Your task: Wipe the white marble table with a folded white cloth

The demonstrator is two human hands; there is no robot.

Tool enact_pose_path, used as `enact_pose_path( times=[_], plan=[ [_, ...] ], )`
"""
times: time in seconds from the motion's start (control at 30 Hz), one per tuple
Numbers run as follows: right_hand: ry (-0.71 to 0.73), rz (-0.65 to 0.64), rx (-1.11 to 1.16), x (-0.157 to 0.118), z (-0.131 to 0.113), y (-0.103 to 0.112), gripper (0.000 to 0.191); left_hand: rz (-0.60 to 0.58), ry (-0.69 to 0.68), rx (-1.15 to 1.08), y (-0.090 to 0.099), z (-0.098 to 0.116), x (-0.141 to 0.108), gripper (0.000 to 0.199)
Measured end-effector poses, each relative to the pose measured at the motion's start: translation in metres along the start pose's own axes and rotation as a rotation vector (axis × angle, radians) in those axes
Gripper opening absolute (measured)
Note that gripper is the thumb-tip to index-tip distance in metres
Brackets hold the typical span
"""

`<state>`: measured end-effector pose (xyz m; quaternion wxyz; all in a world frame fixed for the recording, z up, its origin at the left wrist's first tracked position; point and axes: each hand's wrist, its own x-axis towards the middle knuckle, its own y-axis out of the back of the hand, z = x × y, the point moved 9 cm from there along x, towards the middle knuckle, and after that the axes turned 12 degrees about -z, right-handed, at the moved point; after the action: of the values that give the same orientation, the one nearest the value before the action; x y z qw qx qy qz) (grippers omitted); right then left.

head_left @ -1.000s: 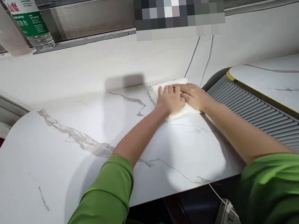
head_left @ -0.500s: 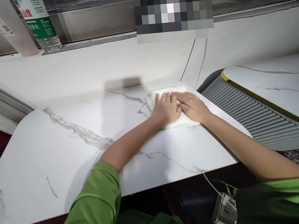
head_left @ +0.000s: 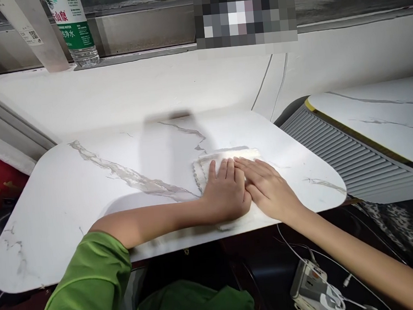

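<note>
A folded white cloth (head_left: 224,156) with a frayed left edge lies on the white marble-patterned tabletop (head_left: 61,196), right of its middle and close to the front edge. My left hand (head_left: 226,192) rests on the cloth with the palm down and its fingers stretched forward. Beside it my right hand (head_left: 270,185) lies flat on the cloth too, fingertips touching the left hand. Both hands press from above and cover much of the cloth.
On the ledge at the back left stand a water bottle (head_left: 82,40) and a translucent cup (head_left: 45,48). A second table (head_left: 386,110) with a ribbed grey side is at the right. Cables and a power strip (head_left: 308,286) lie below the front edge.
Both hands have slid the cloth toward me, from the back part of the tabletop to near its front edge. The camera view has shifted slightly left.
</note>
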<state>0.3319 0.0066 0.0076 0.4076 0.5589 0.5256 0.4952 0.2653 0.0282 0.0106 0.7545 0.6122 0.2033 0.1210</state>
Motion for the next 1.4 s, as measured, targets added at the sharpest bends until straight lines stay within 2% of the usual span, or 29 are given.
enact_pose_path(
  times=[0.13, 0.27, 0.4, 0.5, 0.6, 0.73, 0.9, 1.07, 1.23, 1.33, 1.4],
  plan=[
    [-0.015, 0.011, 0.037, 0.044, 0.01, -0.004, 0.057, -0.048, 0.124, -0.103, 0.005, -0.039, 0.025, 0.057],
    [-0.036, 0.027, 0.037, 0.108, 0.019, -0.007, 0.053, 0.008, 0.2, -0.134, 0.019, -0.094, 0.059, 0.055],
    [-0.048, -0.011, 0.018, 0.171, 0.022, -0.012, 0.05, 0.031, 0.237, -0.124, 0.034, -0.145, 0.087, 0.055],
    [-0.046, 0.007, 0.03, 0.202, 0.028, -0.014, 0.05, 0.053, 0.26, -0.121, 0.043, -0.169, 0.102, 0.055],
    [-0.053, 0.057, 0.062, 0.214, 0.036, -0.017, 0.051, 0.055, 0.266, -0.121, 0.044, -0.179, 0.11, 0.056],
    [-0.021, 0.103, 0.061, 0.207, 0.035, -0.017, 0.051, 0.033, 0.264, -0.11, 0.04, -0.176, 0.107, 0.058],
    [-0.034, 0.073, -0.015, 0.176, 0.015, -0.019, 0.052, 0.016, 0.242, -0.074, 0.034, -0.153, 0.078, 0.057],
    [-0.063, 0.06, -0.044, 0.112, -0.021, -0.019, 0.055, -0.005, 0.15, -0.042, 0.021, -0.112, 0.025, 0.057],
    [0.001, 0.043, -0.106, 0.041, -0.07, -0.018, 0.056, 0.003, 0.132, -0.012, 0.005, -0.068, -0.042, 0.059],
    [0.069, 0.039, -0.118, 0.016, -0.094, -0.016, 0.056, 0.002, 0.141, 0.0, -0.002, -0.052, -0.071, 0.061],
    [0.099, 0.031, -0.114, 0.01, -0.102, -0.015, 0.056, -0.007, 0.142, 0.006, -0.004, -0.047, -0.08, 0.062]
  ],
)
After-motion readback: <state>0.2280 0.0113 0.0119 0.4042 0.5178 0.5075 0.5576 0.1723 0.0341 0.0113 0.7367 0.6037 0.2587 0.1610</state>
